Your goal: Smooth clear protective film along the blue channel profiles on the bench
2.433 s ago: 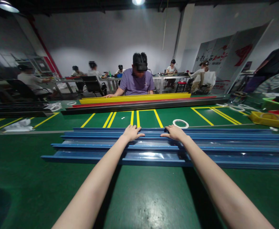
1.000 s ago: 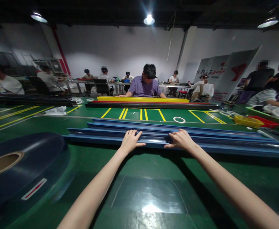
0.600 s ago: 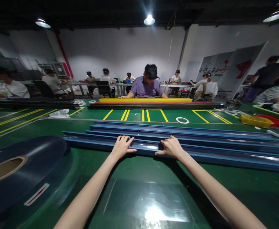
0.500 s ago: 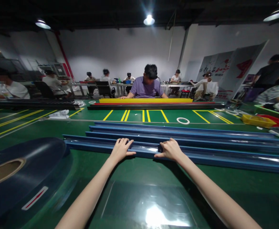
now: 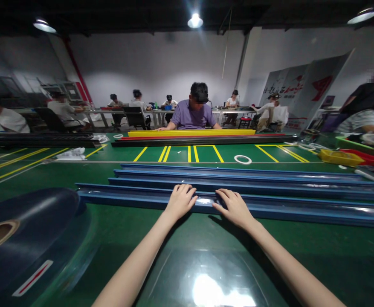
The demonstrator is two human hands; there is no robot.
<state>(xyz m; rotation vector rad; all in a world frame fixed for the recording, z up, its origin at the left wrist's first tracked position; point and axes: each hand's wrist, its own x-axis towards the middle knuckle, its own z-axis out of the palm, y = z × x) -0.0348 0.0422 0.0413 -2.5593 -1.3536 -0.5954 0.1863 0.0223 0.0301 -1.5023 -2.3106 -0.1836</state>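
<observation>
A long blue channel-shaped rail [image 5: 126, 200] lies across the green table in front of me, its trough facing up. My left hand [image 5: 181, 202] rests on the rail, fingers apart and reaching toward its far wall. Just to the right, my right hand [image 5: 234, 207] touches the same rail with fingers spread and the thumb at the near side. A short shiny stretch of trough shows between the hands. Behind lie further blue rails [image 5: 161, 182], parallel to it. My palms partly hide the front rail.
A big roll of dark glossy film [image 5: 46, 213] with a cardboard core stands at left. Clear sheet [image 5: 174, 273] lies nearest me. Across the table are yellow [image 5: 189, 133] and black rails [image 5: 174, 142], a white ring [image 5: 242, 159], a yellow tray [image 5: 340, 157] and a seated co-worker [image 5: 193, 115].
My left hand has slid right along the front rail, nearer my right hand. The right hand's fingers have loosened and spread. The view has shifted slightly to the right.
</observation>
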